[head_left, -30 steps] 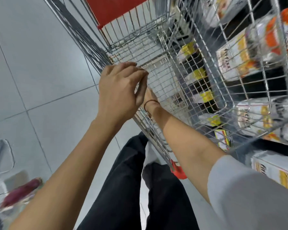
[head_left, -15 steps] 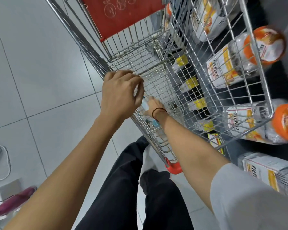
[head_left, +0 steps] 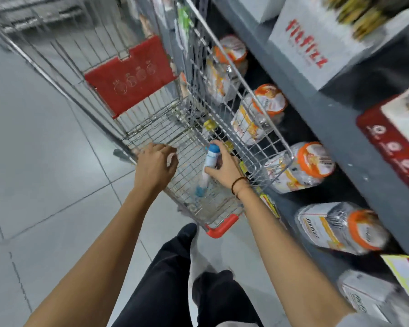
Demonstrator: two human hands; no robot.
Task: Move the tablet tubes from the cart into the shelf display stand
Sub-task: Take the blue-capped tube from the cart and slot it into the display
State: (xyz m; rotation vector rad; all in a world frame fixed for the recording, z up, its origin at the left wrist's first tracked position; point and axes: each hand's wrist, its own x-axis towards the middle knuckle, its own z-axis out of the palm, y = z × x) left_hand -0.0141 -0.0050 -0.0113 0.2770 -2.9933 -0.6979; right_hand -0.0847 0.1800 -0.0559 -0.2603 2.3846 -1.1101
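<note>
Lifted since earlier — right hand [head_left: 224,169] grips tablet tube [head_left: 211,158]; "fitfizz" box [head_left: 309,43].

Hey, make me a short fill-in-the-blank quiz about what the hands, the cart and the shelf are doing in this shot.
1. The right hand grips a white tube with a ____ cap.
2. The left hand rests on the cart's ____ rim.
3. The cart's fold-down flap is ____.
4. The jars on the shelf have ____ lids.

Missing words: blue; left; red; orange
</note>
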